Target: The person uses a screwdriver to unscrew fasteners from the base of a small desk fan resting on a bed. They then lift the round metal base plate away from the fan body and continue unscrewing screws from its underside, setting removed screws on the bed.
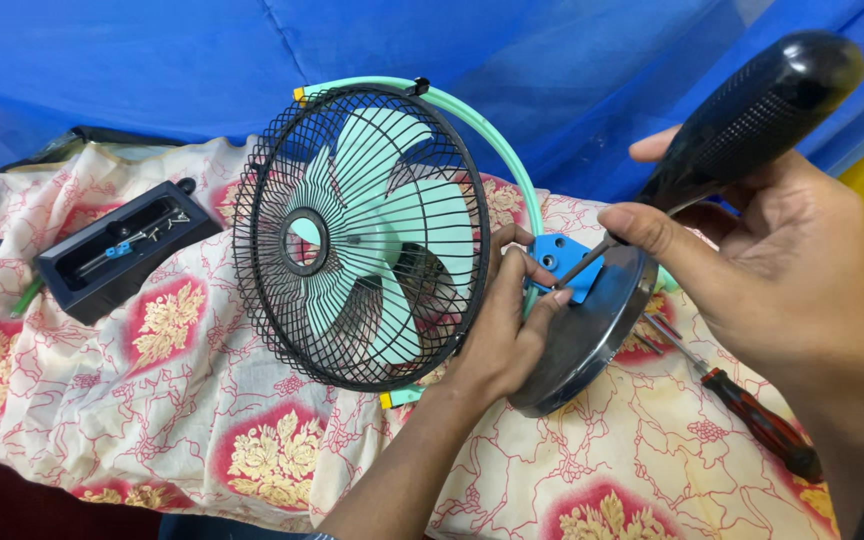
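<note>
Gripping the round, shiny metal fan base [592,340], the left hand [507,330] has its fingers [512,275] curled beside a blue bracket [560,255]. The right hand [762,260] wraps its fingers around a ribbed black screwdriver [742,125], tip at the bracket. Beyond the left fingers stands the black wire grille [352,235]; a red-handled screwdriver [752,415] lies on floral cloth [152,400] under the right wrist.

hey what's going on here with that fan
A person is working on a small table fan with a black grille, laid on a flowered cloth. The left hand steadies its round base, while the right hand holds a black-handled screwdriver with its tip at the blue bracket. A red-handled screwdriver lies nearby.
</note>
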